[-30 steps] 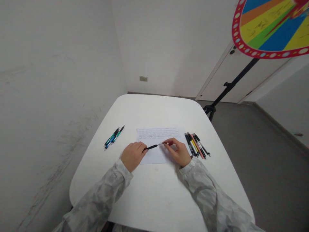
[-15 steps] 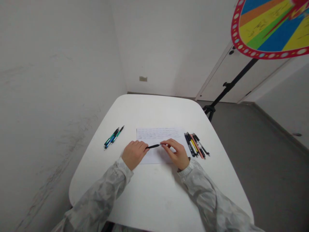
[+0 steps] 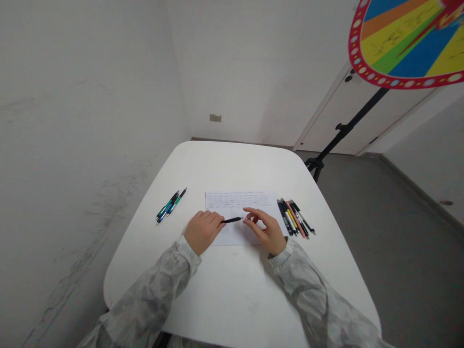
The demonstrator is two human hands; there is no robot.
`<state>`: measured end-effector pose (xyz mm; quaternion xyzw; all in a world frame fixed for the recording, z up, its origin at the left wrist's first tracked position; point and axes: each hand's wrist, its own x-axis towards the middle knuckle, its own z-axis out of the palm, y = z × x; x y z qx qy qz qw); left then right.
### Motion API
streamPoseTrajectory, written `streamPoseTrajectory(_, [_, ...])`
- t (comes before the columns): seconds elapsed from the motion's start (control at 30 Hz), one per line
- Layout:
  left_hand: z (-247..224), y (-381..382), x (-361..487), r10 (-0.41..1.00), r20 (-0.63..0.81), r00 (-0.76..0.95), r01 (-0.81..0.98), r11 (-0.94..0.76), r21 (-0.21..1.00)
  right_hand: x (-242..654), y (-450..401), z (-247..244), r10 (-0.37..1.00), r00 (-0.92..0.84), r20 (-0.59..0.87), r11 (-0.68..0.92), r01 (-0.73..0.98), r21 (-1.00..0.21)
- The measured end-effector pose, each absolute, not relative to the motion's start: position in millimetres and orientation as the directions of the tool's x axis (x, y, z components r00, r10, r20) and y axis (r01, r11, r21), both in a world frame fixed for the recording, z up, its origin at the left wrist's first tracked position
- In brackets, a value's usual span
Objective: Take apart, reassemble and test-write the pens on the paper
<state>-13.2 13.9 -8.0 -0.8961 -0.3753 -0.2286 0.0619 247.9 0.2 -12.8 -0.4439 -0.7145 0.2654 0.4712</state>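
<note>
My left hand (image 3: 203, 232) is closed round the rear part of a black pen (image 3: 232, 220), whose tip points right. My right hand (image 3: 266, 232) is at that tip, thumb and index finger curved toward each other with a small gap. Something small and shiny shows by its fingertips, too small to make out. Both hands are above a white sheet of paper (image 3: 232, 234) with lines of handwriting across its upper part.
On the white table (image 3: 239, 169), several blue and green pens (image 3: 168, 209) lie at the left. Several black, white, yellow and pink pens (image 3: 295, 217) lie right of the paper. A colourful wheel (image 3: 406, 43) on a black stand (image 3: 348, 128) is behind at the right.
The index finger of my right hand has lifted a little away from the thumb and the pen tip. My left hand and the pen have shifted very slightly right.
</note>
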Motion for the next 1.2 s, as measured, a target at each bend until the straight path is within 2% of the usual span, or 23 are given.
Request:
streamPoseTrajectory(0.1, [-7.4, 13.5, -14.5, 0.642, 0.455, 0.618, 0.696, -0.715, 0.063, 250.4, -1.0, -11.2, 0.908, -0.084, 0.409, 0.408, 0.392, -0.824])
streamPoseTrajectory(0.4, [-2.6, 11.8, -9.7, 0.622, 0.443, 0.646, 0.681, -0.731, 0.034, 248.7, 0.8, -6.5, 0.888, -0.196, 0.416, 0.459, 0.349, -0.817])
streamPoseTrajectory(0.6, [-2.4, 11.7, -8.7, 0.589, 0.466, 0.66, 0.669, -0.743, -0.01, 247.7, 0.6, -10.9, 0.893, -0.184, 0.41, 0.449, 0.355, -0.82])
streamPoseTrajectory(0.9, [-0.7, 9.8, -1.5, 0.553, 0.486, 0.677, 0.652, -0.757, -0.047, 245.3, 0.1, -15.0, 0.919, -0.208, 0.336, 0.392, 0.582, -0.712])
streamPoseTrajectory(1.07, [3.0, 10.9, -0.1, 0.556, 0.494, 0.668, 0.655, -0.755, -0.035, 242.6, -4.7, -10.7, 0.921, -0.219, 0.322, 0.389, 0.502, -0.773])
streamPoseTrajectory(1.2, [3.0, 10.5, 2.8, 0.565, 0.498, 0.658, 0.662, -0.749, -0.025, 240.2, -3.5, -12.3, 0.958, -0.154, 0.243, 0.288, 0.496, -0.819])
